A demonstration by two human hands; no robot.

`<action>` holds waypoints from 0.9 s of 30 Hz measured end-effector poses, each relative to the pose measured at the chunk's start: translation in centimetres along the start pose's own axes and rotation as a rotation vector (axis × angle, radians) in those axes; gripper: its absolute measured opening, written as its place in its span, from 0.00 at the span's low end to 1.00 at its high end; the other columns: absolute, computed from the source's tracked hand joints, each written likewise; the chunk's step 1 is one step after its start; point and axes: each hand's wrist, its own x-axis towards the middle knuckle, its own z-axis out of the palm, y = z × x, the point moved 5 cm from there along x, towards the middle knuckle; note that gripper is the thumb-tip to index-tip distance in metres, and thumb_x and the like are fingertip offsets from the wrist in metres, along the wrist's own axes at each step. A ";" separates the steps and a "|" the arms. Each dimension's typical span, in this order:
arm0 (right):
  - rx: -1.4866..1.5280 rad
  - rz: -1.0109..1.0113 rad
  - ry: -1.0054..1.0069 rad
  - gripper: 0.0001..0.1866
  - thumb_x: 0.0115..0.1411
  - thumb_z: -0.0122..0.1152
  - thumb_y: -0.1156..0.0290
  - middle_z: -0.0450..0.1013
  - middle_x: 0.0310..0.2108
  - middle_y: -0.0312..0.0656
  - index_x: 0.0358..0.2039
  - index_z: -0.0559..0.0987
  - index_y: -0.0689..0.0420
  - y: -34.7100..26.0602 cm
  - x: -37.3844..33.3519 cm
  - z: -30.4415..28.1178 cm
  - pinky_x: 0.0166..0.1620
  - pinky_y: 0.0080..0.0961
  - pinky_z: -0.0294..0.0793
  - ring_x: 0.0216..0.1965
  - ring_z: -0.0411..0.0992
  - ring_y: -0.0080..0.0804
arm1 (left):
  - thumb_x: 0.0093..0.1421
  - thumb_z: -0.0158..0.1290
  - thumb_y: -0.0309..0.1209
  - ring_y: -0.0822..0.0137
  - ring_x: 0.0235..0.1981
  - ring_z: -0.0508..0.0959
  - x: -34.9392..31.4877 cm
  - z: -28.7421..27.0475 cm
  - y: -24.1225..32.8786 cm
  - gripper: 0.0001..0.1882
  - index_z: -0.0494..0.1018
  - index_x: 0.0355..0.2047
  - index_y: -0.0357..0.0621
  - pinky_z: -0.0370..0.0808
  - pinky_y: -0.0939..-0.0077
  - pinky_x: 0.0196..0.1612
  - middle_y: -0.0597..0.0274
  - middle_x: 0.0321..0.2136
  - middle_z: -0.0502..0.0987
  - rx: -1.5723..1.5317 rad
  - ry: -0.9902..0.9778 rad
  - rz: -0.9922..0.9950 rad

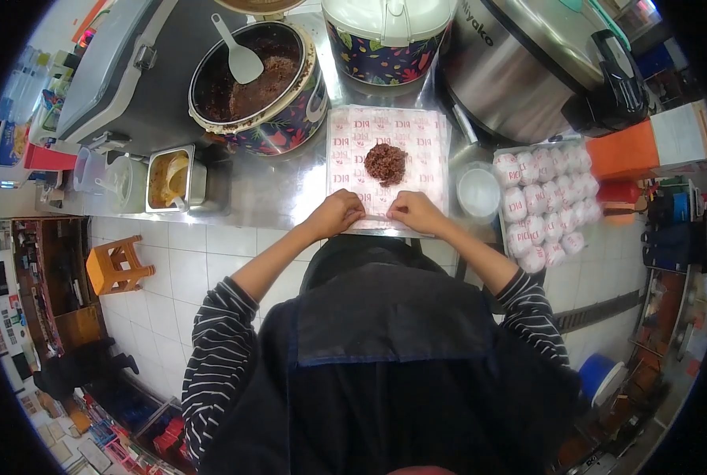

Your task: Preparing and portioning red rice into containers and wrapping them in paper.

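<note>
A mound of dark reddish-brown rice (386,164) lies in the middle of a stack of printed wrapping paper (347,150) on the steel counter. At the near edge of the paper, my left hand (340,212) pinches the sheet with closed fingers. To its right, my right hand (413,212) also has its fingers closed on the same near edge. Between the two hands the edge looks slightly lifted or folded. Both hands are apart from the rice.
Behind left stands an open rice cooker (211,127) of dark rice with a white paddle (245,63). A patterned closed cooker (385,55) and a large steel one (512,71) stand behind. Wrapped bundles (545,198) fill a tray at right, beside a clear bowl (478,192).
</note>
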 end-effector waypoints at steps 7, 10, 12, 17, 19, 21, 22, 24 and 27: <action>-0.505 -0.167 0.120 0.11 0.48 0.65 0.62 0.74 0.29 0.41 0.31 0.80 0.53 -2.9 -1.6 -2.9 0.39 0.35 0.72 0.37 0.72 0.40 | 0.52 0.56 0.30 0.53 0.34 0.77 -0.2 -1.8 3.6 0.16 0.71 0.43 0.45 0.74 0.63 0.36 0.55 0.31 0.77 0.269 0.268 0.187; -0.565 -0.378 0.226 0.14 0.46 0.65 0.64 0.75 0.29 0.40 0.35 0.79 0.53 -5.4 -2.8 -3.8 0.39 0.35 0.72 0.38 0.72 0.39 | 0.51 0.55 0.28 0.55 0.31 0.79 -0.5 -0.6 0.7 0.13 0.75 0.40 0.47 0.76 0.64 0.31 0.56 0.33 0.79 0.351 0.218 0.207; -0.562 -0.406 0.217 0.13 0.48 0.63 0.65 0.75 0.27 0.39 0.36 0.78 0.53 -4.6 -3.3 -3.4 0.37 0.35 0.73 0.37 0.73 0.39 | 0.52 0.54 0.28 0.58 0.30 0.79 -0.6 -1.0 0.3 0.13 0.75 0.40 0.47 0.76 0.65 0.31 0.58 0.33 0.79 0.354 0.170 0.128; -0.573 -0.373 0.198 0.11 0.52 0.57 0.66 0.74 0.24 0.39 0.36 0.78 0.53 -1.8 -3.8 -3.3 0.31 0.35 0.74 0.31 0.75 0.40 | 0.53 0.52 0.27 0.61 0.28 0.80 -0.9 -3.2 2.0 0.13 0.76 0.41 0.49 0.77 0.67 0.30 0.61 0.30 0.80 0.367 0.119 0.136; -0.575 -0.376 0.183 0.10 0.55 0.54 0.66 0.75 0.24 0.41 0.35 0.79 0.52 -3.3 -4.1 -4.0 0.28 0.36 0.73 0.27 0.75 0.42 | 0.49 0.54 0.24 0.59 0.27 0.80 -1.5 -4.0 3.1 0.15 0.76 0.40 0.48 0.76 0.66 0.29 0.60 0.27 0.80 0.305 0.187 0.223; -0.553 -0.377 0.119 0.09 0.54 0.54 0.66 0.75 0.24 0.41 0.34 0.80 0.51 -4.6 -4.7 -4.2 0.29 0.36 0.74 0.27 0.75 0.42 | 0.49 0.54 0.24 0.59 0.26 0.80 -2.2 -4.1 3.7 0.15 0.76 0.40 0.49 0.76 0.67 0.28 0.61 0.27 0.80 0.338 0.120 0.227; -0.525 -0.375 0.057 0.08 0.54 0.55 0.65 0.76 0.25 0.41 0.33 0.80 0.50 -4.8 -5.0 -4.0 0.29 0.36 0.74 0.27 0.75 0.41 | 0.50 0.54 0.24 0.60 0.25 0.80 -2.8 -4.0 4.2 0.15 0.76 0.40 0.49 0.76 0.69 0.27 0.62 0.26 0.80 0.371 0.046 0.229; -0.456 -0.319 0.031 0.09 0.54 0.57 0.63 0.76 0.26 0.44 0.31 0.81 0.51 -4.4 -4.5 -4.3 0.30 0.37 0.73 0.27 0.74 0.43 | 0.51 0.52 0.26 0.59 0.38 0.80 -3.3 -3.3 4.4 0.21 0.73 0.47 0.50 0.77 0.66 0.37 0.59 0.40 0.79 0.348 -0.189 0.021; -0.244 -0.067 -0.026 0.13 0.56 0.58 0.58 0.73 0.23 0.50 0.29 0.80 0.56 -3.9 -1.7 -6.3 0.31 0.37 0.70 0.25 0.73 0.46 | 0.54 0.50 0.27 0.46 0.64 0.53 -5.1 -1.3 5.8 0.30 0.61 0.59 0.49 0.51 0.37 0.59 0.54 0.61 0.58 0.684 0.450 0.153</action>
